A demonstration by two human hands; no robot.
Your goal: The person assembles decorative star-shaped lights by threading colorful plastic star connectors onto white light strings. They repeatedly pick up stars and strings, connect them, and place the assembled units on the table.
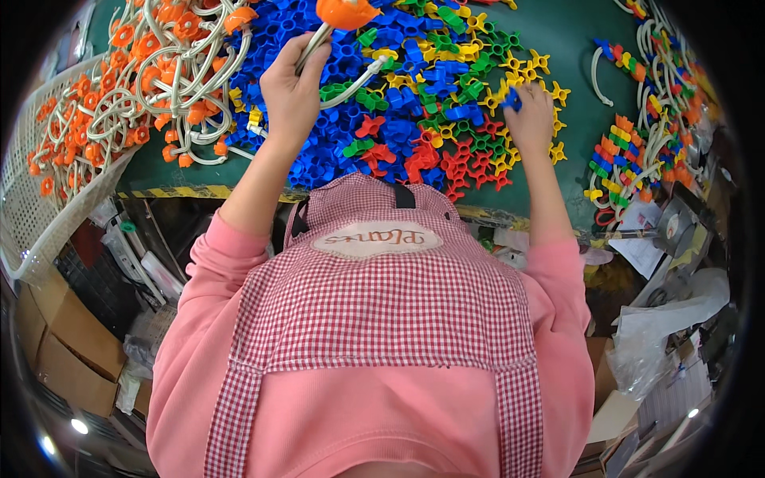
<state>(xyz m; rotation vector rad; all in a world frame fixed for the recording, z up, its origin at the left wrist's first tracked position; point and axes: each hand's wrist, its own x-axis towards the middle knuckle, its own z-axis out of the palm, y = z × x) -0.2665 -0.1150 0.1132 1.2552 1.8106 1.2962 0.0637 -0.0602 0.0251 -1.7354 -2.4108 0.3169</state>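
Note:
My left hand (293,99) is closed around a white cord (317,46), near an orange plastic piece (348,13) fixed on the cord's upper end. The cord's loose end (373,70) curves out to the right over the pile. On the right, my right hand (529,113) pinches a small blue plastic piece (511,99) at the pile's edge. Beneath and between both hands spreads a heap of small pronged plastic pieces (406,111) in blue, green, yellow and red.
At the left, a white mesh basket (24,159) holds white cords with orange pieces (119,103). Cords strung with coloured pieces (621,151) lie at the right of the green table (586,171). Its near edge has yellow-black tape (183,192). Cardboard boxes (76,342) stand below left.

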